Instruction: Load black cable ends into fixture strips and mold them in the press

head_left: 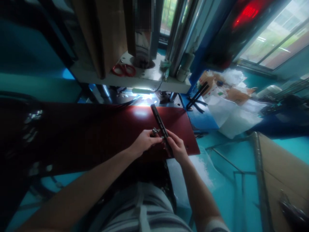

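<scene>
A long dark bar (158,117) with a row of light slots or pieces along it is tilted above the red-brown tabletop (116,125). Wrapped round its near end is my right hand (176,145). My left hand (146,141) is closed at the bar's left side, its thumb and fingers pinched together close to the bar. Small shiny metal parts (154,131) show at the left fingers, too small and blurred to name exactly. The far end of the bar points toward the lit machine bed.
Ahead stands a press-like machine with a pale plate (154,77), on which red-handled scissors (124,69) lie. Black strips (198,98) rest on a blue surface at right, near a heap of white plastic bags (231,106). A cardboard sheet (285,161) stands at lower right.
</scene>
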A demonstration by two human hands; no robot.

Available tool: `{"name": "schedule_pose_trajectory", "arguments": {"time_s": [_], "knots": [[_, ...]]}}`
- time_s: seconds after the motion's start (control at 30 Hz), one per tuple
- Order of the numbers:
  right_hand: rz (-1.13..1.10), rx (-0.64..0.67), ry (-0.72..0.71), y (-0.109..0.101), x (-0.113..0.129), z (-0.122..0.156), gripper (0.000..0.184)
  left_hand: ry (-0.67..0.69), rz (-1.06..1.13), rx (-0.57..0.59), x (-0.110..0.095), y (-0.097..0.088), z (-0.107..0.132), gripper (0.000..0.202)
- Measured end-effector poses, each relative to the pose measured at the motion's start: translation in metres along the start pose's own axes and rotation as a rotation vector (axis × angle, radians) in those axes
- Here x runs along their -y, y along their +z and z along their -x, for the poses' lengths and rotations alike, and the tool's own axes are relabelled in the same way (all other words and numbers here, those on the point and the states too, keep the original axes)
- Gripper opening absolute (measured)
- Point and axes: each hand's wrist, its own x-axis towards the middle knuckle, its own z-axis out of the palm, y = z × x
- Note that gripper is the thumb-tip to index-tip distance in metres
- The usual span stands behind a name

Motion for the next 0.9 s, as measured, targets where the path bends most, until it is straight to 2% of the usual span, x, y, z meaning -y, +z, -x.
{"name": "schedule_pose_trajectory", "arguments": {"time_s": [0.27, 0.43, 0.53, 0.63, 0.8, 0.9], "knots": [[0.058, 0.036, -0.064, 0.003, 0.001, 0.002, 0.052, 0.050, 0.008, 0.011, 0.000, 0.004, -0.001, 0.022], [0.083, 0.043, -0.073, 0.003, 0.003, 0.002, 0.052, 0.158, -0.024, -0.003, 0.007, 0.002, -0.002, 0.023], [0.043, -0.012, -0.064, 0.003, 0.004, 0.003, 0.053, 0.200, 0.016, -0.074, 0.010, -0.004, -0.003, 0.026], [0.003, -0.047, -0.043, 0.002, 0.004, 0.004, 0.054, 0.182, 0.077, -0.159, 0.010, -0.008, -0.004, 0.024], [0.001, -0.014, -0.044, 0.000, 0.003, 0.003, 0.050, 0.210, -0.173, -0.111, 0.007, -0.006, -0.005, 0.023], [0.011, -0.010, -0.050, -0.001, 0.004, 0.002, 0.050, 0.223, -0.217, -0.110, 0.006, -0.005, -0.005, 0.022]]}}
